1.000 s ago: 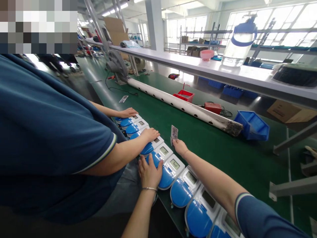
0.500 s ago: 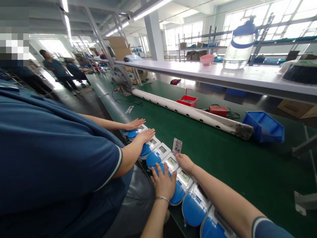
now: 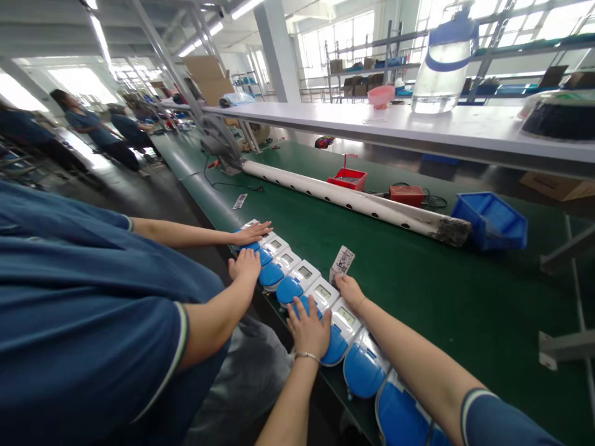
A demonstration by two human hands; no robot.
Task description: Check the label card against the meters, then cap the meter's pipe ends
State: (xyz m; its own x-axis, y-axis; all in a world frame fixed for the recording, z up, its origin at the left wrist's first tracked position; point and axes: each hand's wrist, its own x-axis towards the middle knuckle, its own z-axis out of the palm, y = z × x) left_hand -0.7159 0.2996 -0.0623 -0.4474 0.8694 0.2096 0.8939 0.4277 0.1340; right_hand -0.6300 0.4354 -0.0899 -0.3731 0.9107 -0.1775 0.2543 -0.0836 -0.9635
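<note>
A row of white devices with small grey displays and rounded blue lids (image 3: pixel 365 370) runs along the edge of the green bench. My left hand (image 3: pixel 310 327) lies with fingers spread on the blue part of one of them. Between the thumb and fingers of my right hand (image 3: pixel 351 291) is a small printed card (image 3: pixel 343 260), held up just past the row's far side. Dark marks show on the card, too small to read. My right forearm covers part of the nearer devices. One device (image 3: pixel 346 316) beside my hands has dark characters on its display.
A co-worker's two hands (image 3: pixel 253 233) rest on the row's far end. Another card (image 3: pixel 240 201) lies on the bench. Beyond are a long white pipe with holes (image 3: pixel 339 198), a red bin (image 3: pixel 348 179) and a blue bin (image 3: pixel 490 223). A shelf (image 3: pixel 325 115) holds a large bottle (image 3: pixel 441 68).
The card in my right hand has tilted to the right. My left hand stays on the same device. The co-worker's nearer hand has drawn back toward the blue lids. The view has shifted slightly.
</note>
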